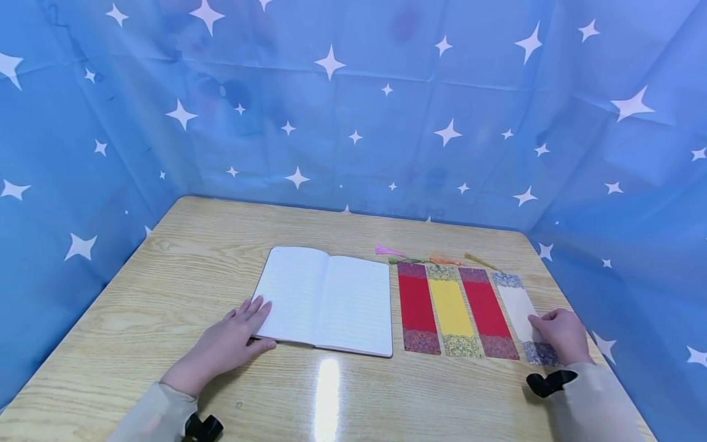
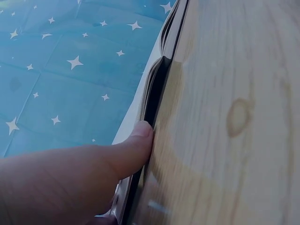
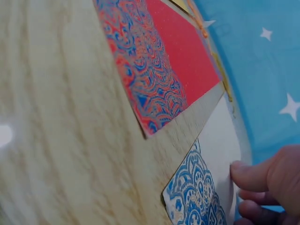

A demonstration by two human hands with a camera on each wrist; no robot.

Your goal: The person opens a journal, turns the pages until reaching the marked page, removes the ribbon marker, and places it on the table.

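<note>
An open notebook [image 1: 353,301] with blank lined pages lies on the table. My left hand [image 1: 237,334] rests at its lower left corner, fingers extended over the left page. In the left wrist view the thumb [image 2: 131,147] touches the notebook's front edge. To the right, my right hand [image 1: 564,334] pinches the right edge of a white bookmark [image 1: 516,307] with blue patterned ends. The right wrist view shows the thumb [image 3: 251,176] on that edge and the other fingers curled beside it; their contact under the card is hidden.
Left of the white bookmark lie a red bookmark [image 1: 486,307], a yellow bookmark [image 1: 453,307] and another red bookmark [image 1: 417,304], side by side. Tassels, including a pink one [image 1: 389,250], spread beyond their tops. Star-printed blue cloth [image 1: 375,153] hangs around the wooden table [image 1: 265,393].
</note>
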